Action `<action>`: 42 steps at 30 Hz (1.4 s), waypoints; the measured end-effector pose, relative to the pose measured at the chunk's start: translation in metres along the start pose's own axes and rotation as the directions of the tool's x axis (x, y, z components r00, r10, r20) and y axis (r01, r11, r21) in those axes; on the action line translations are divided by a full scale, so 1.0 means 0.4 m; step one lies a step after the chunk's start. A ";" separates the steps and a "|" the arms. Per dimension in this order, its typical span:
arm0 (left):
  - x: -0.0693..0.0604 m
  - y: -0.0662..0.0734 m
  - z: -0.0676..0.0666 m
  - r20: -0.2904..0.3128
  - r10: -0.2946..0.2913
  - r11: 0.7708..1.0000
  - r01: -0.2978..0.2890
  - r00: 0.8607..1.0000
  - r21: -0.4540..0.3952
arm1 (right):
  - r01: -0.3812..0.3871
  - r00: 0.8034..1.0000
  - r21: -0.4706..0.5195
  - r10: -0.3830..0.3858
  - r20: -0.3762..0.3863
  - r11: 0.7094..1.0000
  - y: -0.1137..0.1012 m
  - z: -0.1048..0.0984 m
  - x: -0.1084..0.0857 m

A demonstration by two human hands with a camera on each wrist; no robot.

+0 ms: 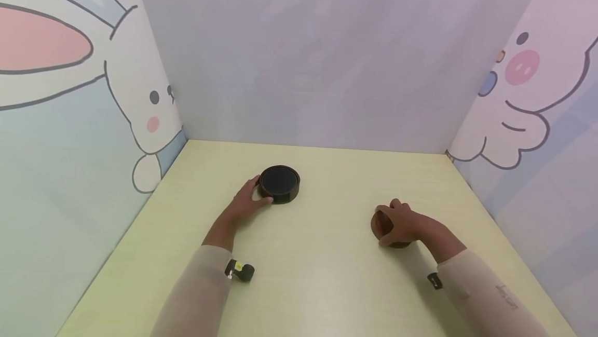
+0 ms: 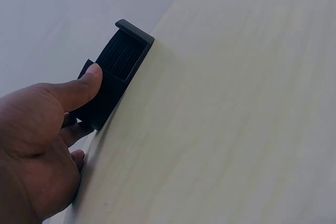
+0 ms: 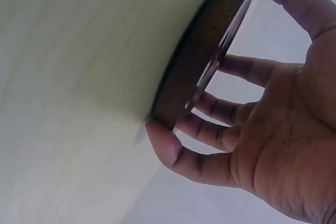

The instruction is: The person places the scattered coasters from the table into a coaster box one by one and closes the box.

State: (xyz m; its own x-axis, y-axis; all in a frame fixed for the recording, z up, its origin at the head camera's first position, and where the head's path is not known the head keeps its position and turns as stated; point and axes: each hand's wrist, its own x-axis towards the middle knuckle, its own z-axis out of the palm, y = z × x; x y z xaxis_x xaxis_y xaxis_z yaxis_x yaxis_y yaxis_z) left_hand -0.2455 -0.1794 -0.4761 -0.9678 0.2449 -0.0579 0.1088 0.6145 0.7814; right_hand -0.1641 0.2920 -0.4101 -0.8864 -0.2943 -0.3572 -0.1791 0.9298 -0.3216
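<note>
A round black coaster holder [image 1: 279,184] stands on the table left of the middle, with a stack of thin black coasters [image 2: 122,56] showing through the gap in its side wall. My left hand [image 1: 244,203] grips its left side, thumb on the near wall and fingers round the far side. Further right and nearer, my right hand [image 1: 403,224] holds a shallow round brown dish [image 3: 197,59] from above, fingers spread about its rim. The dish seems to rest on the table; in the head view the hand hides much of it.
The pale wood-grain table [image 1: 322,274] runs back to a plain grey wall [image 1: 308,56]. Side walls carry a cartoon rabbit [image 1: 135,82] at left and a cartoon pig [image 1: 528,98] at right. A small black wrist camera [image 1: 242,270] sits at the left cuff.
</note>
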 end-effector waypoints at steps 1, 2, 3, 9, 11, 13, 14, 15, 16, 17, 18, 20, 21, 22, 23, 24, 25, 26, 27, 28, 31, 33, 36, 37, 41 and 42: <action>0.000 -0.001 0.001 0.000 -0.001 1.000 0.001 1.000 0.000 | 0.003 1.000 -0.002 -0.003 -0.001 1.000 -0.001 0.001 0.002; 0.000 -0.001 0.002 0.000 -0.001 1.000 0.001 1.000 0.000 | 0.007 1.000 -0.004 -0.007 -0.004 1.000 -0.003 0.001 0.005; 0.000 -0.002 0.002 -0.001 -0.002 1.000 0.002 1.000 0.000 | 0.011 1.000 -0.010 -0.011 -0.007 1.000 -0.006 0.001 0.007; -0.002 -0.003 0.003 -0.013 -0.009 1.000 0.009 1.000 -0.007 | 0.066 0.996 -0.040 -0.068 -0.056 0.997 -0.040 0.005 0.034; -0.002 -0.004 0.003 -0.012 -0.009 1.000 0.008 1.000 -0.010 | 0.083 0.993 -0.032 -0.085 -0.081 0.996 -0.052 0.011 0.046; -0.002 -0.005 0.005 -0.009 -0.006 1.000 0.006 1.000 -0.010 | 0.092 0.990 -0.021 -0.094 -0.104 0.995 -0.064 0.021 0.060; -0.002 -0.005 0.006 -0.007 -0.005 1.000 0.005 1.000 -0.008 | 0.097 0.988 -0.017 -0.099 -0.118 0.995 -0.069 0.027 0.068; -0.002 -0.006 0.007 -0.005 -0.002 1.000 0.002 1.000 -0.003 | 0.104 0.986 -0.013 -0.104 -0.131 0.995 -0.075 0.032 0.075; -0.002 -0.006 0.007 -0.005 -0.001 1.000 0.001 1.000 0.006 | 0.111 0.983 -0.012 -0.112 -0.143 0.994 -0.079 0.037 0.082; -0.002 -0.006 0.008 -0.005 -0.002 1.000 0.002 1.000 0.006 | 0.117 0.981 -0.015 -0.118 -0.157 0.993 -0.084 0.042 0.090; -0.002 -0.005 0.008 -0.007 -0.002 1.000 0.002 1.000 0.007 | 0.115 0.978 -0.021 -0.116 -0.171 0.993 -0.088 0.046 0.098; -0.001 -0.003 0.007 -0.006 -0.001 1.000 0.001 1.000 0.005 | 0.118 0.971 -0.028 -0.121 -0.206 0.993 -0.097 0.051 0.111; -0.001 -0.002 0.006 -0.008 0.000 1.000 0.001 1.000 0.006 | 0.120 0.967 -0.028 -0.123 -0.222 0.992 -0.101 0.052 0.117; -0.001 0.000 0.005 -0.008 -0.002 1.000 0.003 1.000 0.002 | 0.119 0.964 -0.030 -0.123 -0.238 0.992 -0.106 0.052 0.122; 0.000 0.001 0.005 -0.008 -0.003 1.000 0.003 1.000 -0.001 | 0.117 0.960 -0.030 -0.120 -0.253 0.993 -0.111 0.051 0.127; 0.002 0.001 0.004 -0.009 -0.003 1.000 0.003 1.000 0.001 | 0.116 0.957 -0.032 -0.121 -0.265 0.993 -0.117 0.049 0.132; 0.003 0.000 0.004 -0.009 -0.003 1.000 0.003 1.000 0.003 | 0.118 0.953 -0.035 -0.123 -0.275 0.992 -0.122 0.047 0.138; 0.004 0.000 0.004 -0.010 -0.003 1.000 0.003 1.000 0.005 | 0.117 0.951 -0.040 -0.123 -0.284 0.992 -0.127 0.045 0.143; 0.006 -0.001 0.004 -0.010 -0.003 1.000 0.003 1.000 0.008 | 0.112 0.949 -0.043 -0.120 -0.292 0.993 -0.133 0.044 0.148; 0.006 -0.001 0.004 -0.009 -0.006 1.000 0.006 1.000 0.006 | 0.108 0.947 -0.049 -0.118 -0.299 0.993 -0.138 0.041 0.154; 0.005 -0.003 0.003 -0.012 -0.005 1.000 0.005 1.000 0.002 | 0.102 0.944 -0.057 -0.115 -0.311 0.993 -0.155 0.035 0.169; 0.005 -0.003 0.002 -0.011 -0.006 1.000 0.006 1.000 -0.002 | 0.096 0.942 -0.056 -0.108 -0.318 0.994 -0.168 0.031 0.179; 0.003 -0.003 0.002 -0.007 -0.006 1.000 0.006 1.000 -0.008 | 0.092 0.939 -0.052 -0.103 -0.327 0.994 -0.185 0.023 0.192; 0.002 -0.003 0.003 -0.006 -0.007 1.000 0.007 1.000 -0.011 | 0.087 0.939 -0.051 -0.099 -0.329 0.995 -0.191 0.022 0.196; -0.003 -0.001 0.003 -0.006 -0.004 1.000 0.004 1.000 -0.020 | 0.077 0.935 -0.049 -0.089 -0.345 0.996 -0.212 0.016 0.211; -0.004 -0.001 0.003 -0.008 -0.003 1.000 0.003 1.000 -0.021 | 0.076 0.933 -0.053 -0.090 -0.348 0.996 -0.218 0.015 0.214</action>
State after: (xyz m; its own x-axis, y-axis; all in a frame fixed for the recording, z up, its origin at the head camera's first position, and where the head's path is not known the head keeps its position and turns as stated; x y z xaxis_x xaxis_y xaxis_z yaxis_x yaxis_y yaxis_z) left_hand -0.2436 -0.1792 -0.4773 -0.9698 0.2374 -0.0555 0.1012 0.5990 0.7943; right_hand -0.2219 0.1845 -0.4181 -0.9597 -0.2810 0.0007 -0.2682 0.9152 -0.3007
